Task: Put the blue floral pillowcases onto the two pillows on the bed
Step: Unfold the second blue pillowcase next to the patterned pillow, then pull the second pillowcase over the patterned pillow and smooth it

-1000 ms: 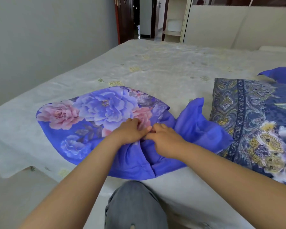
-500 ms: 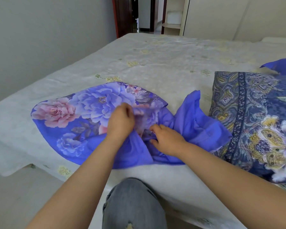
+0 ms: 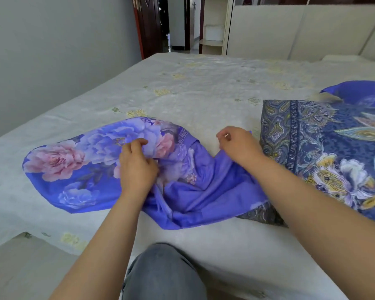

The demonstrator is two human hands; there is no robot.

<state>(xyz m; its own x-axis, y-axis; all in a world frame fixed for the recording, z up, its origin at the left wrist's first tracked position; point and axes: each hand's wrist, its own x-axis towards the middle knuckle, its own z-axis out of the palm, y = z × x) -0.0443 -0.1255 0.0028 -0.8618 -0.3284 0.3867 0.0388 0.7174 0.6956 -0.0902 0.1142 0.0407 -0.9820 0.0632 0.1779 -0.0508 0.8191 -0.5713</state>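
A blue floral pillowcase (image 3: pixel 74 165) with pink and lilac peonies lies filled out at the near left of the bed, its loose plain-blue open end (image 3: pixel 206 200) bunched toward me. My left hand (image 3: pixel 136 167) grips the printed cloth near the opening, fingers curled into a fold. My right hand (image 3: pixel 239 144) is lifted to the right, pinching the blue edge of the opening with curled fingers. A pillow (image 3: pixel 325 156) in a dark blue paisley and flower cover lies at the right. Behind it shows part of another plain-blue cloth (image 3: pixel 364 94).
The bed (image 3: pixel 204 92) has a pale cream cover with faint yellow motifs and a padded headboard (image 3: pixel 301 31) at the far right. A grey wall (image 3: pixel 52 50) runs along the left. My knee in grey jeans (image 3: pixel 162 273) presses against the bed's near edge.
My hands have parted: the right one moved up and to the right, drawing the blue edge out, while the left one shifted left onto the flower print. The loose blue flap is now flatter.
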